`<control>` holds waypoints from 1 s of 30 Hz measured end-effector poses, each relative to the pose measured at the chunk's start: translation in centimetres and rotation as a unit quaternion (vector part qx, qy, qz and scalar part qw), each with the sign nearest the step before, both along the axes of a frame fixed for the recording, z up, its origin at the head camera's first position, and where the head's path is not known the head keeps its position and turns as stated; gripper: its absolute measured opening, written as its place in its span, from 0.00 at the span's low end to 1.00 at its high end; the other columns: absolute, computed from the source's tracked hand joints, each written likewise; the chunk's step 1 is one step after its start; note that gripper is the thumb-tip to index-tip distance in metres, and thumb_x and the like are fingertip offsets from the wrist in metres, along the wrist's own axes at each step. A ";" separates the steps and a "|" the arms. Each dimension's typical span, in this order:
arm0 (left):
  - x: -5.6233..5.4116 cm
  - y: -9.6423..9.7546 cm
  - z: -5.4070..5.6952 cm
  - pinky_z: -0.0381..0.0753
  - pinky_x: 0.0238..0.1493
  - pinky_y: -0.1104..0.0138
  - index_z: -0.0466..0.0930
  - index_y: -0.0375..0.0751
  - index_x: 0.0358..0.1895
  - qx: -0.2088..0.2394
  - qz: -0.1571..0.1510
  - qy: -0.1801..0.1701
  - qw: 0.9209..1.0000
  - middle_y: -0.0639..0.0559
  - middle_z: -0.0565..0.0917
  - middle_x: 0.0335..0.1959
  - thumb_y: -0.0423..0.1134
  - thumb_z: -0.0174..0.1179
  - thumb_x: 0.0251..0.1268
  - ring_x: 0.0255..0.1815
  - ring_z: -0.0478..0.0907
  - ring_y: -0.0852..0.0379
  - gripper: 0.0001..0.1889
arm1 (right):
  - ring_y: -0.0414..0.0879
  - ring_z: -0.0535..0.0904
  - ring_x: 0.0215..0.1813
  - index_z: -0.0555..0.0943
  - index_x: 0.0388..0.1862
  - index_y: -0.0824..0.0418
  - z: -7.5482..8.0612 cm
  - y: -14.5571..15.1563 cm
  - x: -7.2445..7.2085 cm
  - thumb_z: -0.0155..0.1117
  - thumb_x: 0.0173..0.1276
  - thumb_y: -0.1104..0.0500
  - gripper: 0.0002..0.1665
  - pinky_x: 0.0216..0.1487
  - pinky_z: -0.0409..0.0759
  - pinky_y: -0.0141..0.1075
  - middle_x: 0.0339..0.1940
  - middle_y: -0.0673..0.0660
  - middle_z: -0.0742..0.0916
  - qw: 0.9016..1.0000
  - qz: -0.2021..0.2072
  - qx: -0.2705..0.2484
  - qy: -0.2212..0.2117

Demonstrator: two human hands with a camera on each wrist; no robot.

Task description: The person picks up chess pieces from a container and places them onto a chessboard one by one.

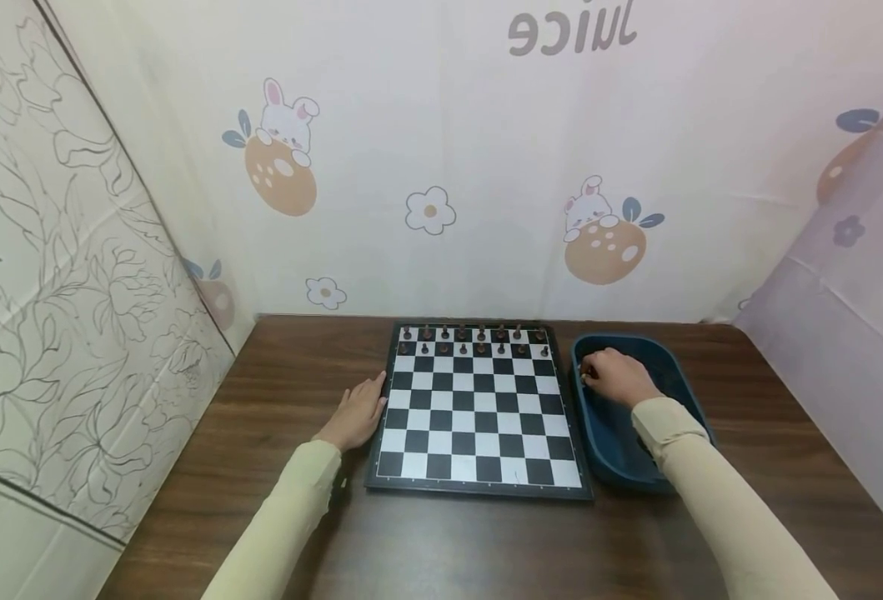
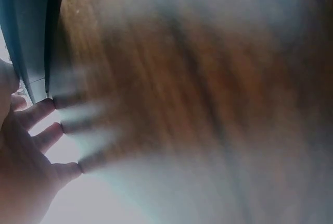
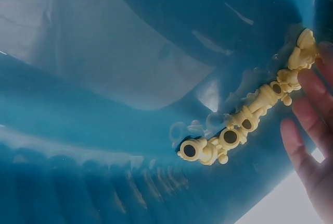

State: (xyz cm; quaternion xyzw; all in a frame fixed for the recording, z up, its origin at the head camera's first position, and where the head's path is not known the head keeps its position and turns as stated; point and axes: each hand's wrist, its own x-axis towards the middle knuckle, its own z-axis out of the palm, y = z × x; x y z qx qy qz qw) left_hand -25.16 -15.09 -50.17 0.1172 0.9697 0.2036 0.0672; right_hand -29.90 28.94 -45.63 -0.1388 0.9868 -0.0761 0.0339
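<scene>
My left hand (image 1: 354, 412) rests by the left edge of a black-and-white chessboard (image 1: 476, 393), fingers spread and fingertips at its rim. The left wrist view shows spread fingers (image 2: 49, 136) beside the board's dark edge. My right hand (image 1: 621, 377) reaches down into a blue basin (image 1: 615, 477) right of the board. Inside the basin, a chain of cream chess pieces (image 3: 261, 99) clings together, some showing dark round bases. The right hand's fingertips are at the upper end of this chain; its thumb and index finger are hidden, so a pinch cannot be confirmed.
Dark chess pieces (image 1: 463, 349) stand in two rows along the board's far side. A brown wooden table (image 1: 291, 367) carries the board and basin. A printed curtain (image 1: 441, 125) hangs behind the table's far edge, with more cloth at both sides.
</scene>
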 end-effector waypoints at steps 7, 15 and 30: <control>0.0 0.1 0.2 0.45 0.70 0.43 0.49 0.36 0.75 0.000 0.001 -0.002 1.000 0.37 0.60 0.72 0.42 0.38 0.78 0.73 0.51 0.40 0.28 | 0.49 0.74 0.32 0.85 0.37 0.64 0.3 0.4 0.3 0.65 0.62 0.64 0.06 0.37 0.78 0.48 0.31 0.55 0.83 1.000 0.003 0.000 0.000; 0.1 0.0 0.3 0.44 0.71 0.43 0.49 0.37 0.75 0.006 0.001 -0.003 1.000 0.39 0.59 0.72 0.43 0.37 0.78 0.74 0.51 0.41 0.28 | 0.50 0.74 0.35 0.85 0.38 0.64 0.5 0.9 0.6 0.66 0.62 0.62 0.07 0.40 0.78 0.49 0.33 0.57 0.83 1.000 0.001 0.004 -0.003; 0.1 0.0 0.2 0.43 0.70 0.42 0.49 0.36 0.75 0.019 -0.002 0.000 1.000 0.39 0.59 0.73 0.43 0.37 0.78 0.74 0.51 0.41 0.27 | 0.50 0.73 0.35 0.86 0.38 0.64 2.3 1.1 2.2 0.67 0.61 0.61 0.08 0.39 0.78 0.47 0.32 0.56 0.83 1.000 0.013 0.004 0.028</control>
